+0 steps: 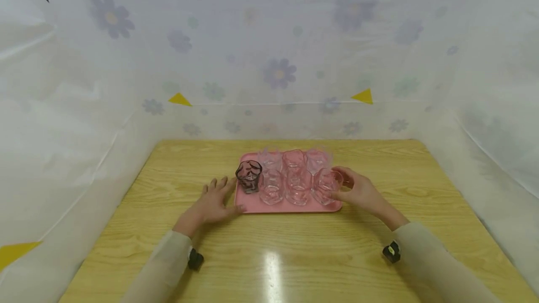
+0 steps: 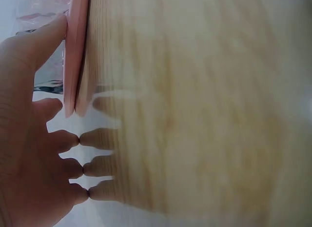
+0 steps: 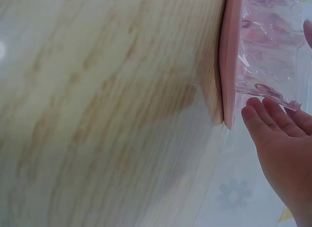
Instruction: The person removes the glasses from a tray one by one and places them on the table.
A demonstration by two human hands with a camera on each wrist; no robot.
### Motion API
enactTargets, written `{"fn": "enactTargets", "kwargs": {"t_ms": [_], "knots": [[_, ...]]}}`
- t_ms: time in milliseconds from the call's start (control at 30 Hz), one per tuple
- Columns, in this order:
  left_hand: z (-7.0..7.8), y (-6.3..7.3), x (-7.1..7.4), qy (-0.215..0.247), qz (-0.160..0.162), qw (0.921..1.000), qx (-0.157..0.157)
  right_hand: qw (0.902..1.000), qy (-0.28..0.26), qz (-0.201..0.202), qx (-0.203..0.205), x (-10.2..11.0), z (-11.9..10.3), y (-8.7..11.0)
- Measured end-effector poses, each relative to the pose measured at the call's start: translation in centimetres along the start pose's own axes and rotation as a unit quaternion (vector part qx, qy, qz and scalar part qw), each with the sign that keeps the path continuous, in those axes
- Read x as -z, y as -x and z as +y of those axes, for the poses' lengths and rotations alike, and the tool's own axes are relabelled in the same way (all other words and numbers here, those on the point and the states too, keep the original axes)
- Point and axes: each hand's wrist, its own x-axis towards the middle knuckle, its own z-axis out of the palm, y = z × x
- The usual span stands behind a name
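On a pink tray point(image 1: 278, 207) stand several clear tumblers and one dark smoky glass point(image 1: 249, 176) at its left end. My left hand point(image 1: 212, 201) lies at the tray's left end with fingers spread. In the left wrist view its thumb point(image 2: 48, 39) touches the tray rim and the other fingertips meet the tabletop. At the tray's front right corner, my right hand point(image 1: 362, 193) holds a clear glass point(image 1: 327, 186), thumb in front and index finger by the rim. The right wrist view has the fingers point(image 3: 273, 117) along the glass's side, just past the tray's end.
The wooden table point(image 1: 269, 247) carries the tray near its far edge. White flower-printed sheeting point(image 1: 278, 50) encloses the back and both sides. Other clear glasses point(image 1: 298, 186) stand close together in two rows beside the held one.
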Motion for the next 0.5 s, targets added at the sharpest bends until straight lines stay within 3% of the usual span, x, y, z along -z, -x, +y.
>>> {"fn": "enactTargets", "kwargs": {"t_ms": [500], "knots": [[0.10, -0.10, -0.11, -0.021, -0.006, 0.9998, 0.003, 0.9995, -0.026, -0.017, -0.007, -0.35, 0.67, -0.02]]}}
